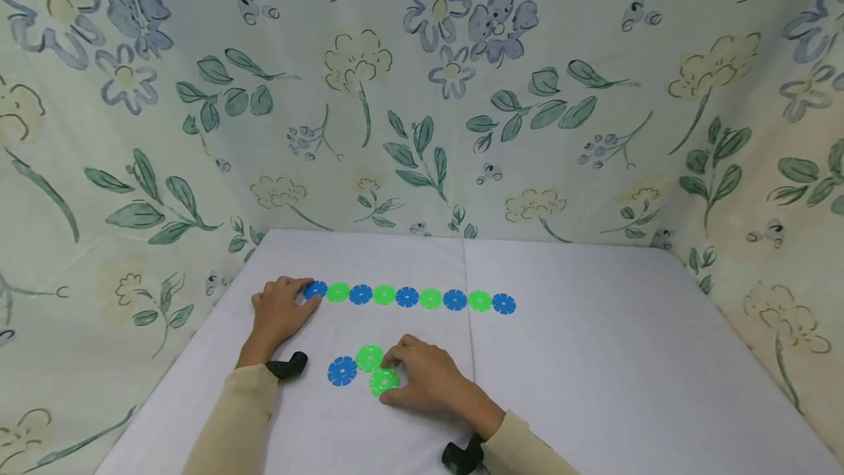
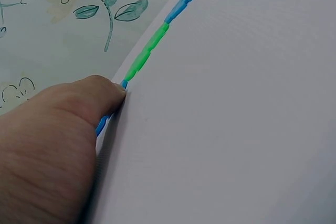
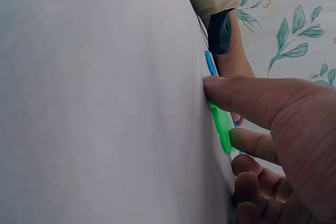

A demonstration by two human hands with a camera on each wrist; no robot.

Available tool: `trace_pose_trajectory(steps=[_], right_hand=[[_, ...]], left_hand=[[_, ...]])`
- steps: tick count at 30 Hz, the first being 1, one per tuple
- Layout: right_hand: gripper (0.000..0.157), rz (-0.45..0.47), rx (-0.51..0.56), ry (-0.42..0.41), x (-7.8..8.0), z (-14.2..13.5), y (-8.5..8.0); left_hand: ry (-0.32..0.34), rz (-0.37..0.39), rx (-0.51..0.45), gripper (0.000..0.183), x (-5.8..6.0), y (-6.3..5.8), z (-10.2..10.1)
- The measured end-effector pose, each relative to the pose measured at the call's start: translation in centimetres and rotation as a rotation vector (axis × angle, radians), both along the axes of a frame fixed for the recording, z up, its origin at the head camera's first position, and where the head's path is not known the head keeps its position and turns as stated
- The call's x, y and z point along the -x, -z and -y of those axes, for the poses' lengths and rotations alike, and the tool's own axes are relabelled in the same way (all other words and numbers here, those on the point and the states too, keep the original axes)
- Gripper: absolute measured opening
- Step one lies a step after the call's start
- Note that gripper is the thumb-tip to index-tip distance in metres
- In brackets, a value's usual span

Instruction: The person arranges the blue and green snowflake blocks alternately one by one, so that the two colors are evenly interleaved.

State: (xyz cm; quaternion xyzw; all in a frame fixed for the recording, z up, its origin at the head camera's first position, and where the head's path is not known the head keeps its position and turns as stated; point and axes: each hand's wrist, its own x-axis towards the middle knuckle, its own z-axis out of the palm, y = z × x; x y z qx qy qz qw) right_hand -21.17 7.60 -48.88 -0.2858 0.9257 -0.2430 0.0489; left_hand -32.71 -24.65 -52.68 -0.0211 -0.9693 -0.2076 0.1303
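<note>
A row of notched plastic interlocking discs, blue and green by turns, lies across the white-covered table. At its left end, my left hand (image 1: 280,310) holds the blue disc (image 1: 317,289) between thumb and forefinger; the thumb (image 2: 107,95) is at the table surface in the left wrist view. Closer in, my right hand (image 1: 427,378) has thumb and forefinger on opposite edges of a green disc (image 1: 382,383). Another green disc (image 1: 368,358) sits just beyond that one, and a loose blue disc (image 1: 342,371) lies to their left.
The white cloth (image 1: 593,358) on the table carries a crease right of centre. Flowered fabric (image 1: 395,167) hangs behind and at both sides. A blue disc (image 1: 504,304) ends the row at the right. Dark wrist devices (image 1: 289,366) sit beside both sleeves.
</note>
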Motion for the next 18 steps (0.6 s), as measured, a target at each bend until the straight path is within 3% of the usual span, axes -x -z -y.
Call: trace_pose_trajectory(steps=[18], right_hand=[[0.043, -0.002, -0.001, 0.004, -0.03, -0.05, 0.13]], left_hand=[[0.006, 0.002, -0.004, 0.052, -0.16, -0.13, -0.09]])
